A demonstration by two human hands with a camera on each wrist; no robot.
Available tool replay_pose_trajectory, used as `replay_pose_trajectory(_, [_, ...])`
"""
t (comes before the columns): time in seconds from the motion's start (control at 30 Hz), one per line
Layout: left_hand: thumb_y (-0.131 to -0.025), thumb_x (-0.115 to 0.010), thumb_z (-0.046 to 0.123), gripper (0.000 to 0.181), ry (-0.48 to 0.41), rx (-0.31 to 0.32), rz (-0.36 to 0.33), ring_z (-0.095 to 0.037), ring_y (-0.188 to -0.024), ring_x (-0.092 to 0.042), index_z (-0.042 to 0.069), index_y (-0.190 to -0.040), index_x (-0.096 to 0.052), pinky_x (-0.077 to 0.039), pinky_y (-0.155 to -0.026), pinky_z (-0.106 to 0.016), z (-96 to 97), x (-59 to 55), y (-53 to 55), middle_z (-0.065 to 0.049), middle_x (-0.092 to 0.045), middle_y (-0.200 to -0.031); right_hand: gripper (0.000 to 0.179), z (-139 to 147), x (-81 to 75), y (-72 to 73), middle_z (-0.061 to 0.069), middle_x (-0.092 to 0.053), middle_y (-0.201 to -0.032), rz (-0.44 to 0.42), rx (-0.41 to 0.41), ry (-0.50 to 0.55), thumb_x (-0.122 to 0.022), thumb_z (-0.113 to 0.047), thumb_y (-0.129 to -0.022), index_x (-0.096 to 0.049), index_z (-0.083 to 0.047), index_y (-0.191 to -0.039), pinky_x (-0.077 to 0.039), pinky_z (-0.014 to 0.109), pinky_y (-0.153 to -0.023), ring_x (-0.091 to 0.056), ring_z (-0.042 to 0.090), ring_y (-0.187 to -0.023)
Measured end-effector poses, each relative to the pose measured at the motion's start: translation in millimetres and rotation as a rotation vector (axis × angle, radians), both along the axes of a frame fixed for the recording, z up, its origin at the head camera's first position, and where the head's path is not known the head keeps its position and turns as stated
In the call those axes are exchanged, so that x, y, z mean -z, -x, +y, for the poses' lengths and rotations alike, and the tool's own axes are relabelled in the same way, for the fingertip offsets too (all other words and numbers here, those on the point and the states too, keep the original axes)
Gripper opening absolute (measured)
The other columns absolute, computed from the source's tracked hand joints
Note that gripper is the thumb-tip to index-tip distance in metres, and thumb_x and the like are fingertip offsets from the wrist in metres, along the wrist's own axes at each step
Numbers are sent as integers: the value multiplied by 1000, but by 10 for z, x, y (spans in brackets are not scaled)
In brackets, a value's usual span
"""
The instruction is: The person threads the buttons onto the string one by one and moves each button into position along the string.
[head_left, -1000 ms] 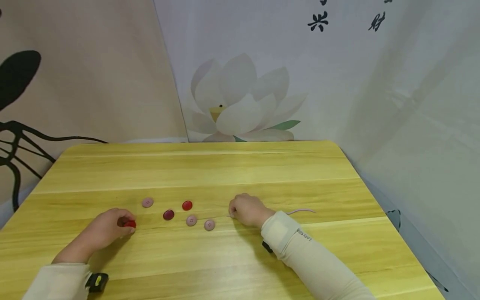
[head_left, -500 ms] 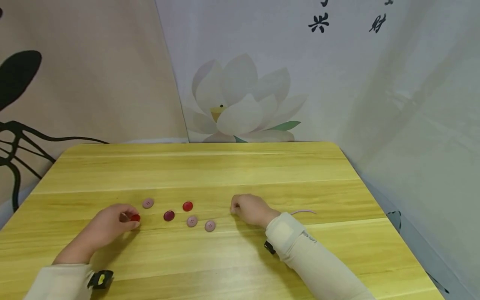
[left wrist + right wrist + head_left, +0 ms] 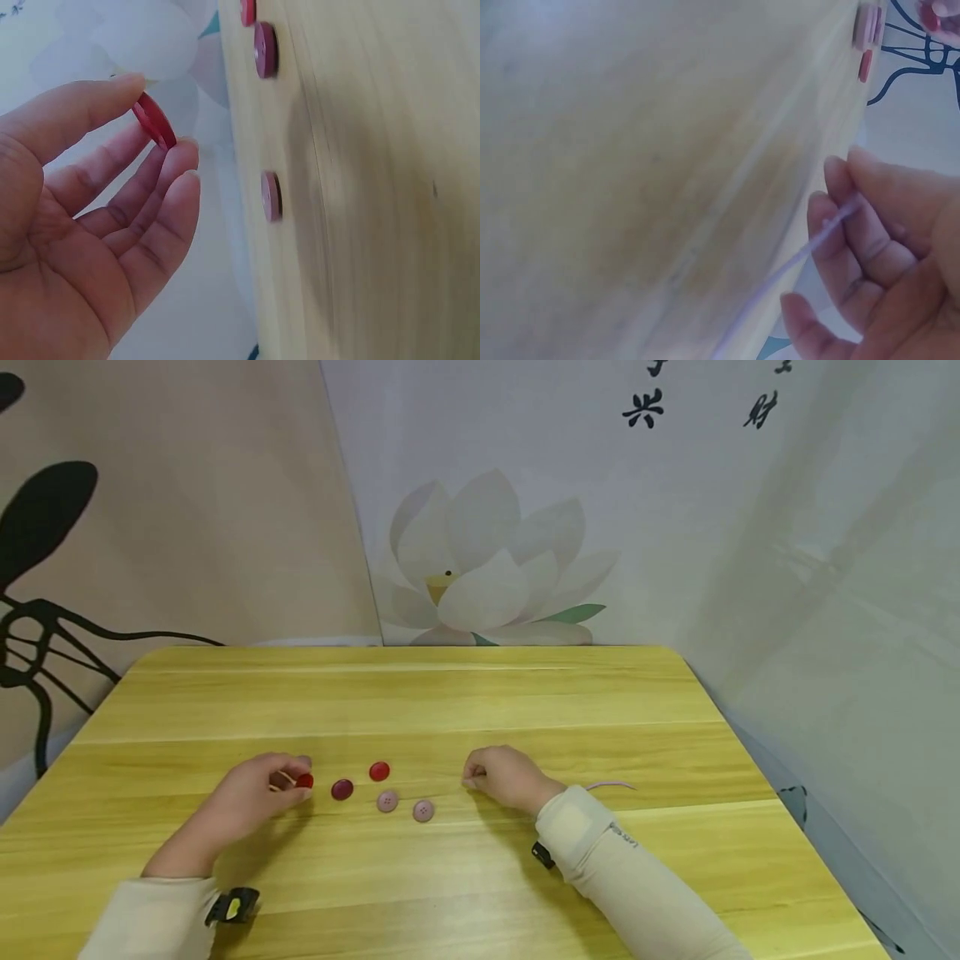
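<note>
My left hand [image 3: 247,797] pinches a red button [image 3: 154,121] between thumb and fingertips, held up off the table on edge. Partly hidden behind those fingers in the head view, a pink button [image 3: 271,196] lies on the table. Just right of the left hand are a dark red button [image 3: 342,789] and another red button [image 3: 379,771]. Two more pink buttons [image 3: 387,801] lie between the hands. In my right hand [image 3: 510,779], thumb and forefinger pinch a thin lilac cord [image 3: 780,268]. Its tail shows beyond the right wrist in the head view.
The wooden table [image 3: 420,702] has a light wood-grain top with rounded far corners. Behind it hangs a pale cloth backdrop [image 3: 675,527] printed with a lotus flower and dark characters.
My left hand has moved right and slightly away from me with the red button, now covering part of the pink button. My right hand stays nearly in place.
</note>
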State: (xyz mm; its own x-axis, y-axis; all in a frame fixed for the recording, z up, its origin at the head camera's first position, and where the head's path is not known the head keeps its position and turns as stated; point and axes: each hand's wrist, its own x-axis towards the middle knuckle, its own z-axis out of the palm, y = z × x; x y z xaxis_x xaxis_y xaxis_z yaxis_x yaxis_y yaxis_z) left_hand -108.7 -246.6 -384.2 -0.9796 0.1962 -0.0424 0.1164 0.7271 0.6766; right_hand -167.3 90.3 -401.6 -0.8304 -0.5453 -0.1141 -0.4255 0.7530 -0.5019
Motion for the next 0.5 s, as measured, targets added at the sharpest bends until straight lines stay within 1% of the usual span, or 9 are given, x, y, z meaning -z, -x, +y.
replay_pose_trajectory(0.07, [-88, -70, 10, 30, -4, -4, -3, -24, -87, -60, -6, -112, -63, -49, -62, -28, 35, -6, 11, -18, -65, -106, 4, -2, -5, 5, 0, -69, -86, -11, 8, 11, -67, -13, -91, -70, -10, -90, -51, 32, -78, -63, 13, -82])
replay_pose_trajectory(0.13, [-87, -70, 10, 30, -8, -4, -1, -25, -87, -60, -6, -111, -63, -49, -63, -30, 78, -19, 18, -13, -65, -99, 4, -5, -8, 9, 1, -70, -87, -19, 20, 17, -68, -11, -90, -71, -9, -91, -52, 30, -78, -64, 14, -83])
replay_pose_trajectory(0.23, [-86, -70, 9, 27, -18, -3, 16, -25, -87, -60, -5, -109, -63, -49, -65, -32, 143, -38, 21, -10, -65, -97, 5, -10, -8, 10, 1, -70, -88, -28, 37, 22, -68, -11, -90, -71, -9, -92, -52, 29, -79, -65, 14, -86])
replay_pose_trajectory(0.33, [-85, -71, 6, 26, -34, -5, 37, -24, -87, -61, -4, -108, -64, -50, -67, -31, 204, -53, 24, -10, -65, -97, 5, -14, -15, 1, 1, -71, -89, -19, 39, 28, -68, -12, -90, -72, -9, -92, -52, 30, -79, -65, 15, -86])
replay_pose_trajectory(0.4, [-85, -71, 6, 27, -52, 1, 44, -25, -87, -61, -5, -108, -63, -50, -66, -31, 238, -60, 34, -11, -66, -97, 6, -14, -25, -9, 1, -71, -89, -10, 38, 38, -68, -12, -90, -72, -9, -91, -52, 30, -79, -65, 15, -85])
replay_pose_trajectory(0.5, [-85, -70, 6, 28, -73, 6, 36, -25, -88, -61, -6, -110, -63, -50, -68, -31, 292, -75, 52, -12, -66, -97, 6, -6, -39, -23, 1, -71, -89, 2, 36, 53, -68, -12, -90, -72, -9, -91, -52, 31, -78, -65, 15, -84])
